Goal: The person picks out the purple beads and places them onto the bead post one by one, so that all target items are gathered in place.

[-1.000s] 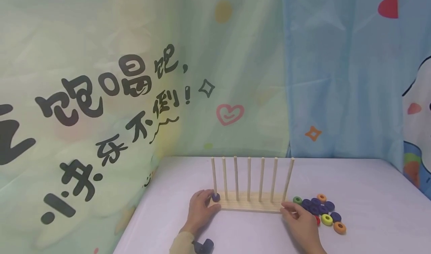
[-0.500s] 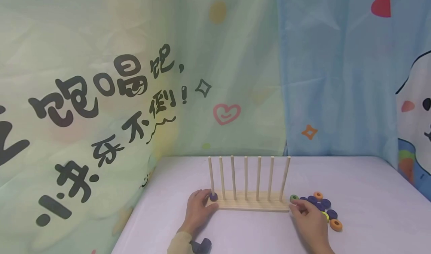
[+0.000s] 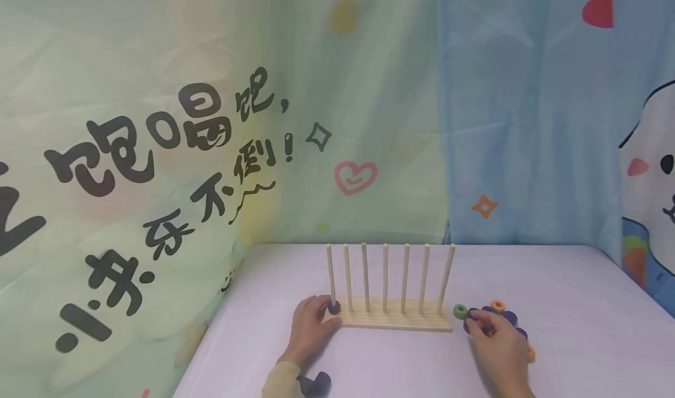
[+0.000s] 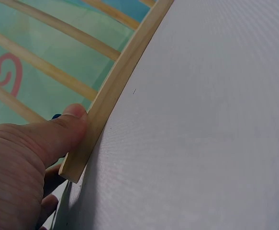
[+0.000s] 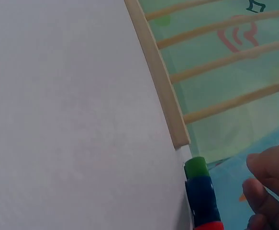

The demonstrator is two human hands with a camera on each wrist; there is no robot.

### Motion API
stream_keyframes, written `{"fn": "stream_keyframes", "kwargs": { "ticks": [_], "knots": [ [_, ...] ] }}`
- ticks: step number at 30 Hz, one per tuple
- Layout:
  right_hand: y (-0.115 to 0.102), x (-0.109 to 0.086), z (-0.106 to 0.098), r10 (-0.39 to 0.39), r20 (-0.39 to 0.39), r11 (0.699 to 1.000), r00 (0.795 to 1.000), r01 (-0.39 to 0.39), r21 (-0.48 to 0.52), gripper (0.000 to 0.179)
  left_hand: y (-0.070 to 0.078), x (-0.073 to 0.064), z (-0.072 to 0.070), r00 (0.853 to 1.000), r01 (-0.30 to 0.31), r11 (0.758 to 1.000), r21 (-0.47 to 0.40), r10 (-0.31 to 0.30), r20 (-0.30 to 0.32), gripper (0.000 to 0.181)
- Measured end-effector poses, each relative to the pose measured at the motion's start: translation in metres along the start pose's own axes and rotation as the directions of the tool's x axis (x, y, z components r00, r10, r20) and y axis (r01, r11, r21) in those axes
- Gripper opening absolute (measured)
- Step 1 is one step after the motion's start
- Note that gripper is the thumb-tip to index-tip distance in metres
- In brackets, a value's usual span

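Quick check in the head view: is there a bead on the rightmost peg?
No, the rightmost peg is bare; the only threaded one is a dark bead on the leftmost peg.

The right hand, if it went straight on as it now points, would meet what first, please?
The right hand would probably meet the dark blue rings first, then the green ring; depth is unclear, so it might pass above.

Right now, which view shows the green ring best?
The head view: the green ring shows whole there, hole included, off the right end of the wooden base. The right wrist view gives only its side, beside a blue ring. The left wrist view does not show it.
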State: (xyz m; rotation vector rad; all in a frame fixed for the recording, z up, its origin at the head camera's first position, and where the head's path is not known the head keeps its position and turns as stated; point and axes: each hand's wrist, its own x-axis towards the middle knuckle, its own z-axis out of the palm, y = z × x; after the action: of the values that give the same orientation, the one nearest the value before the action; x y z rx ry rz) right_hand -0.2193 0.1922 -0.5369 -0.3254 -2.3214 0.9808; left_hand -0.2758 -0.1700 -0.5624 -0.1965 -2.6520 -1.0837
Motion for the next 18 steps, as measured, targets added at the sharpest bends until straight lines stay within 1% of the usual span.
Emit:
{"fn": "stream_keyframes", "kwargs": {
  "ticks": [5, 7, 12, 16, 18],
  "knots": [
    [0.006, 0.003, -0.003, -0.054, -0.01, 0.998, 0.999, 0.053, -0.031, 0.019, -0.002, -0.001, 0.0, 1.0, 0.022, 1.0, 0.008, -0.022, 0.002, 0.055],
    [0.008, 0.004, -0.003, -0.065, 0.008, 0.997, 0.998, 0.066, -0.045, 0.021, -0.002, -0.001, 0.0, 0.999, 0.032, 0.999, 0.008, -0.032, 0.005, 0.056],
    [0.014, 0.003, -0.003, -0.081, 0.059, 0.994, 0.995, 0.085, -0.071, 0.027, 0.0, -0.002, -0.001, 1.0, 0.028, 1.0, -0.002, -0.028, 0.007, 0.056],
    [0.018, 0.002, -0.003, -0.105, 0.08, 0.984, 0.991, 0.115, -0.136, 0.033, 0.001, -0.001, -0.002, 1.0, 0.029, 1.0, -0.002, -0.029, 0.012, 0.055],
    [0.018, 0.003, -0.003, -0.09, 0.106, 0.978, 0.99, 0.108, -0.179, 0.037, 0.002, -0.002, -0.001, 0.999, 0.031, 1.0, 0.002, -0.031, 0.015, 0.055]
  ]
}}
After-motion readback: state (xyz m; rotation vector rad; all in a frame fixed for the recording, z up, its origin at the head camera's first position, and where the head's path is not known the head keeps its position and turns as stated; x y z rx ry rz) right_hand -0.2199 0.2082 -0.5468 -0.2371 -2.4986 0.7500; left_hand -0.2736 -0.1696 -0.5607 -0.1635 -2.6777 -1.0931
